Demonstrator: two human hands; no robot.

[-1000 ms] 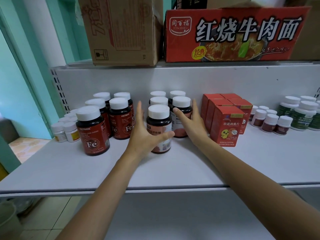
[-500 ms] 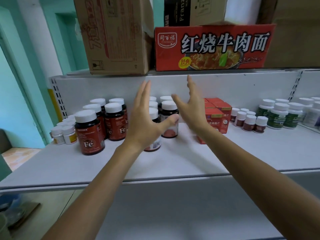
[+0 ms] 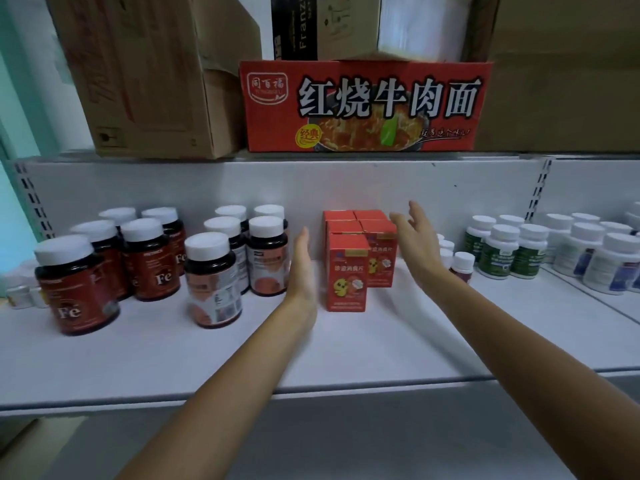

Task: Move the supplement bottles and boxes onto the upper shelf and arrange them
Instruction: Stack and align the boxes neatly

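At centre frame, the left hand [image 3: 303, 268] and the right hand [image 3: 417, 239] are raised over the white shelf [image 3: 346, 351], palms facing each other, with the cluster of red boxes [image 3: 360, 252] between them. Left hand: flat, fingers together, edge-on, just left of the front red box [image 3: 347, 273]; contact cannot be confirmed. Right hand: fingers spread loosely, just right of the cluster, partly covering the small dark bottles [image 3: 462, 265] behind it. Neither hand holds anything. Left of centre stand white-capped dark bottles with pale labels [image 3: 213, 282]; further left stand red-labelled bottles marked "Fe" [image 3: 74, 285], with small bottles at the left edge too blurred to identify. Right of frame holds green-labelled bottles [image 3: 507, 251], then white bottles [image 3: 595, 258] cut off by the frame edge. Across the upper frame, a red noodle carton [image 3: 363, 105] and brown cartons [image 3: 145, 74] occupy the level above.
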